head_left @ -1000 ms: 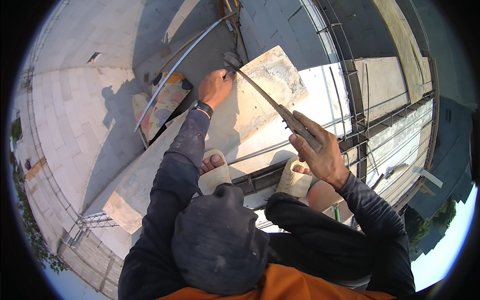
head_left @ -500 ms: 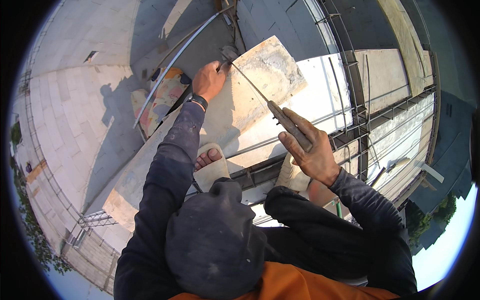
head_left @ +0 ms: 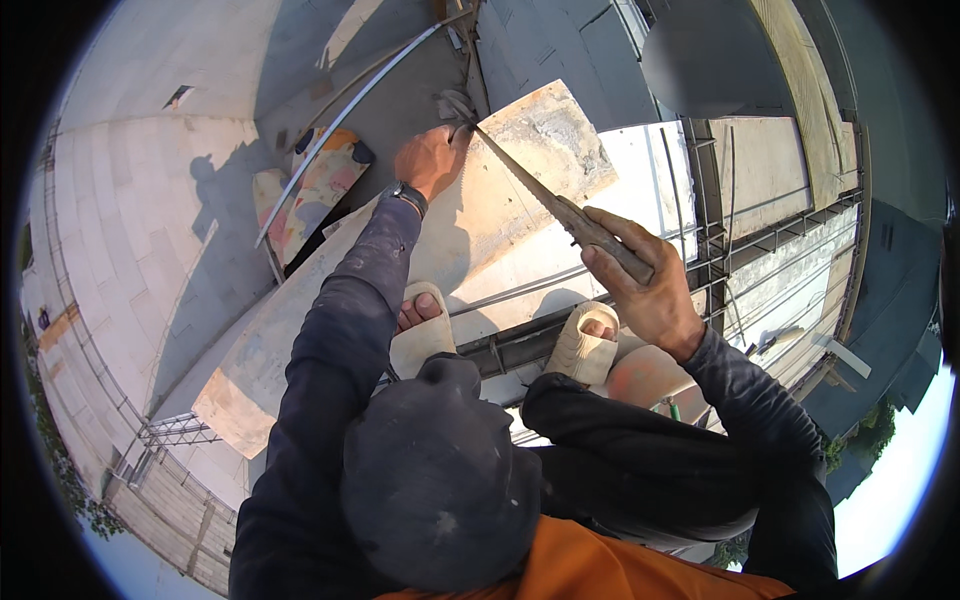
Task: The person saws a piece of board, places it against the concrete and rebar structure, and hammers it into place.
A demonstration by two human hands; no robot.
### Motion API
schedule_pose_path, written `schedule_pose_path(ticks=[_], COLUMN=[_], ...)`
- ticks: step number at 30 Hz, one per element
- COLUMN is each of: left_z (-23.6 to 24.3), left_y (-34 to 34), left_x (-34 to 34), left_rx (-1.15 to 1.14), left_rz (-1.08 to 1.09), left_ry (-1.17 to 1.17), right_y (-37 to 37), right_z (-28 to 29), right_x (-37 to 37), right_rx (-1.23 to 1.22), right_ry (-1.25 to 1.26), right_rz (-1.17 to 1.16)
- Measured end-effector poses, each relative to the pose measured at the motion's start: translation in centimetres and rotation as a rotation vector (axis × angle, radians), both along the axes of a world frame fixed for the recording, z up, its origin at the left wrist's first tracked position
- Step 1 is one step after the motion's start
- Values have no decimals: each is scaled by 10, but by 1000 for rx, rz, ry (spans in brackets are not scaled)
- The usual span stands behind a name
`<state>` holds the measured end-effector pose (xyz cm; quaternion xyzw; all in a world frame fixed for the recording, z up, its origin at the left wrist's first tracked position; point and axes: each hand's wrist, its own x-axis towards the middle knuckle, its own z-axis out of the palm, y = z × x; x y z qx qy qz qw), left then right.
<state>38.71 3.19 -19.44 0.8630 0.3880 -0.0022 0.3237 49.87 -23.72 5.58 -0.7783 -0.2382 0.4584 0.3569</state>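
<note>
A long pale board (head_left: 555, 140) lies slantwise in front of me, its upper face stained with grey. My right hand (head_left: 655, 295) is closed round the brown handle of a hand saw (head_left: 528, 182), whose toothed blade crosses the board towards its far edge. At that edge, close to the blade's tip, my left hand (head_left: 432, 162) is closed on the board. Its fingertips are partly hidden, and a dark wristband (head_left: 408, 196) circles that wrist.
My sandalled feet (head_left: 425, 325) (head_left: 585, 343) stand near the board, by steel rebar cages (head_left: 715, 235). A pale pipe (head_left: 345, 125) leans over a deep drop on the left, beside a patterned cloth (head_left: 330, 180). Block walls (head_left: 110, 200) rise at left.
My right hand has moved right with the saw, drawing it back, and the blade's side shows broader. My left hand stays at the board's far edge, shifting slightly in the picture.
</note>
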Motion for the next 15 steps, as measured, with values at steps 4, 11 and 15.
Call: schedule_pose_path(ticks=[4,11,15], left_z=[17,17,10], left_y=[-1,2,-1], left_x=[-1,-6,6], left_rx=[-120,-53,-134], left_rz=[-14,10,13], left_ry=[35,24,17], right_y=[7,15,63], right_z=[3,16,-34], right_x=[12,4,6], right_rx=[-25,-16,9], right_ry=[-32,-120,-159], right_rz=[-30,35,35])
